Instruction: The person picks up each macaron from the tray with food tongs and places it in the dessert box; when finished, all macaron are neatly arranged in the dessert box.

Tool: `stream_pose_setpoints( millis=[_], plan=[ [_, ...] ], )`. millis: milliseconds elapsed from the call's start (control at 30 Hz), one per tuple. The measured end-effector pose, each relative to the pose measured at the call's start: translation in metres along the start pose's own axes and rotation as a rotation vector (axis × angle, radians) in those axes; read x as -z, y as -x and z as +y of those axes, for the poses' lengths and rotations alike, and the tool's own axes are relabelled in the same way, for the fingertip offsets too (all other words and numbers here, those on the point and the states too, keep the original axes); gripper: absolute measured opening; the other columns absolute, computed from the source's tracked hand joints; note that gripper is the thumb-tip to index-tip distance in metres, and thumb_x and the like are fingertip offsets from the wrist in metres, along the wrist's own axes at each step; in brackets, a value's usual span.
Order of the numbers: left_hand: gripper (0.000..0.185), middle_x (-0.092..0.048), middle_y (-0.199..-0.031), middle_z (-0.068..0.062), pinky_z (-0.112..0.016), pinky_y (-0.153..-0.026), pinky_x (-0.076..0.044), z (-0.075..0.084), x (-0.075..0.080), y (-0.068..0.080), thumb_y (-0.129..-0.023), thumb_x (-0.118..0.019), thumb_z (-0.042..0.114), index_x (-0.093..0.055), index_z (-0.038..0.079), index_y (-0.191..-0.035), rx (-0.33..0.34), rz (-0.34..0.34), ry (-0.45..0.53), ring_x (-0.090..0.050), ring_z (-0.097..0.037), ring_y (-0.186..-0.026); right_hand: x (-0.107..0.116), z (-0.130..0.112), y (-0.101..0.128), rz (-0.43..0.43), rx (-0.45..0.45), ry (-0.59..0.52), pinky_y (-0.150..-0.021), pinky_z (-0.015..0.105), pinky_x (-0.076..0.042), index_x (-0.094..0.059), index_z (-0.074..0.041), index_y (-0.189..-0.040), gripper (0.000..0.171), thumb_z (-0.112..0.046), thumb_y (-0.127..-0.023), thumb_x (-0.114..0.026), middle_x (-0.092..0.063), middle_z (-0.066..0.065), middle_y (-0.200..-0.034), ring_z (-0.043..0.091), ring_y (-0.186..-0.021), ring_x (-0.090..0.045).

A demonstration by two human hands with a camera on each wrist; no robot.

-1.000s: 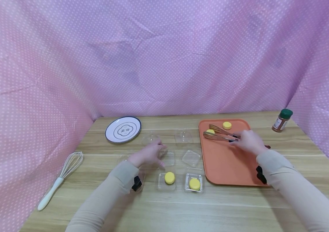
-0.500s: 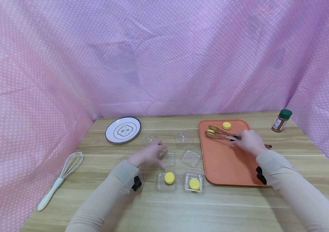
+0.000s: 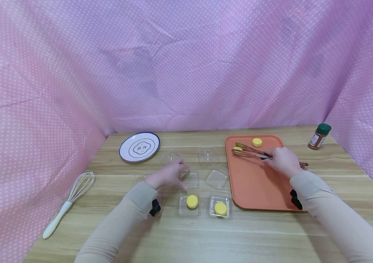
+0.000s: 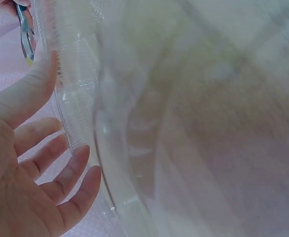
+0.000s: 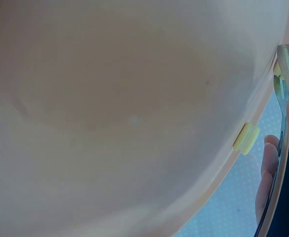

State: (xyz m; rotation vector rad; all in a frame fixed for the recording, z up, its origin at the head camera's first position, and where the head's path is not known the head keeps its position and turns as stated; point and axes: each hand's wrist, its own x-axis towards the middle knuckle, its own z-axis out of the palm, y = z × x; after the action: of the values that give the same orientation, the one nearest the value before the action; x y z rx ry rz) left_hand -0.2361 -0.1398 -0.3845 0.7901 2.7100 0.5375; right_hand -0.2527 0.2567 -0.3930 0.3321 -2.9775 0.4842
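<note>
Right hand grips metal tongs with dark handles over the orange plastic tray; tong tips sit closed around a round yellow cake at the tray's far left. Second yellow cake lies just beyond. Left hand, fingers relaxed, rests on a clear plastic clamshell box on the wooden table.

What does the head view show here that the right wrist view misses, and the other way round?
Only the head view shows the left hand on a clear container, the plate, whisk and spice jar. Only the right wrist view shows a yellow cake edge-on, as two stacked halves. Both show the right hand gripping tongs over the orange tray.
</note>
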Motion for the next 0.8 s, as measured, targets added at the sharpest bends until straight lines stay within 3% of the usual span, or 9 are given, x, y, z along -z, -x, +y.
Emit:
stream_pose_setpoints(
  millis=[800],
  plan=[
    [0.086,-0.05,-0.117,-0.012,-0.038,-0.098,-0.045,-0.0002,0.0011,0.0006,-0.06,-0.088,0.025,-0.051,-0.001,-0.132,0.012,0.001,0.006,-0.052,-0.024,-0.103,0.0092,-0.0072,0.0044,0.033,-0.008,0.005,-0.046,0.034,-0.038,-0.067,-0.007,-0.117,0.043,-0.027,-0.079,-0.075,-0.067,0.011,-0.07,0.022,-0.057,-0.051]
  ],
)
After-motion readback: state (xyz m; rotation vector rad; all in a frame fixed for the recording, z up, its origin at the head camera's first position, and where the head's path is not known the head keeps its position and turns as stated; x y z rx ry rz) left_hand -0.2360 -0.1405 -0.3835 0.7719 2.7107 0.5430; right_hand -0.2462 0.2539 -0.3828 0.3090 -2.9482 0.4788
